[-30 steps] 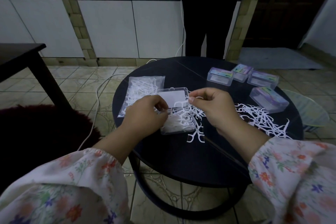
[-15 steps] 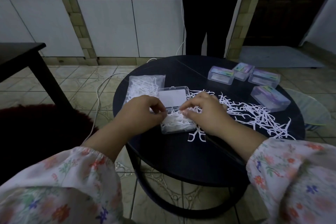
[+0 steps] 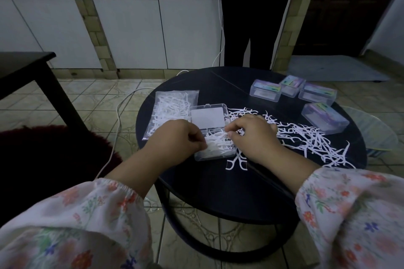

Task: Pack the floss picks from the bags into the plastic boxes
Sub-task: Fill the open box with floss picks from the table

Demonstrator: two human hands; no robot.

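Both hands work at the open plastic box (image 3: 215, 150) on the round black table (image 3: 218, 185): the left hand (image 3: 175, 140) curls closed against its left edge, the right hand (image 3: 251, 135) pinches floss picks (image 3: 218, 141) heaped inside. Loose picks (image 3: 310, 140) sprawl rightward. Behind lie a bag of picks (image 3: 171, 107) and four closed boxes (image 3: 265, 93).
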